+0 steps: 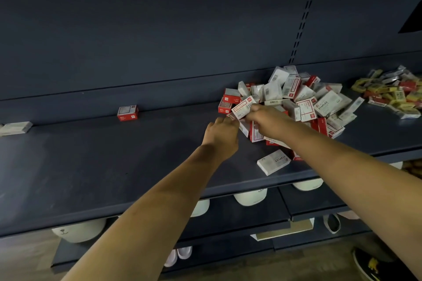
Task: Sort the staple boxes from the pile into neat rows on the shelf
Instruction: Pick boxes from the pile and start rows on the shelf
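Observation:
A pile of red and white staple boxes (294,100) lies on the dark shelf (114,166), right of its middle. My right hand (267,121) holds a red-and-white box (242,107) at the pile's left edge, pinched between thumb and fingers. My left hand (222,132) reaches in just left of it, its fingertips at the pile's edge beside the held box; whether it grips anything is hidden. One red box (127,112) stands alone against the back wall. A white box (16,128) lies at the far left. A white box marked STAPLES (273,161) lies near the front edge.
A second heap of yellow, red and white packets (392,91) sits at the far right of the shelf. White bowls (250,196) and a bear-faced white bowl (77,231) stand on the lower shelf. Shoes (178,255) show on the floor below.

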`<state>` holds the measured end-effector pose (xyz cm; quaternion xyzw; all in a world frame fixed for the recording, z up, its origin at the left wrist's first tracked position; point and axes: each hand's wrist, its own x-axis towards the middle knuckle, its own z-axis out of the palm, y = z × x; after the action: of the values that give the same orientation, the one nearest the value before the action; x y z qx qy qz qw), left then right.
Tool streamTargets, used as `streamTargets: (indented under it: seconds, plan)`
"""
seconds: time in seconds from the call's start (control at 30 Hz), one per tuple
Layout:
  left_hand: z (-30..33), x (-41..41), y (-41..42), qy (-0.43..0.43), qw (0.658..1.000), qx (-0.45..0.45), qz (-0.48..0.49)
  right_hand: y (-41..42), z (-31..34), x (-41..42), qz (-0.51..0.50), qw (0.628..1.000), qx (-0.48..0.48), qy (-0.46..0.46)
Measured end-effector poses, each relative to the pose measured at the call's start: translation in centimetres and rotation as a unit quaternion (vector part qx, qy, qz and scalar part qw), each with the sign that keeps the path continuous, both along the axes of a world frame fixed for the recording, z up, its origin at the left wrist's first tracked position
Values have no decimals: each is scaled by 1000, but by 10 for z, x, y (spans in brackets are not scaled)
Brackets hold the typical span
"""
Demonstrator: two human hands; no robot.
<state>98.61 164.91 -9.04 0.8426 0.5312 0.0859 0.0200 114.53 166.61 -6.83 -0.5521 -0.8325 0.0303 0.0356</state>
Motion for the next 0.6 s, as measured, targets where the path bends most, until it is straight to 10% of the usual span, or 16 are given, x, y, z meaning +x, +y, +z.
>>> streamTargets:
  seconds: [0.3, 0.4, 0.5, 0.6]
  plan:
    - [-3, -31, -3, -214, 974, -68, 35, -13, 13, -4, -55, 982, 20, 178]
    - [-7, -39, -10, -398, 897, -169, 89, -20, 8, -13, -98, 934, 4, 344]
    - [-7, -48, -15, -586, 751, -274, 131, -28, -1, -27, -136, 872, -25, 470]
    - [-8, -63, -23, -644, 693, -305, 111, -32, -9, -40, -158, 829, -52, 534]
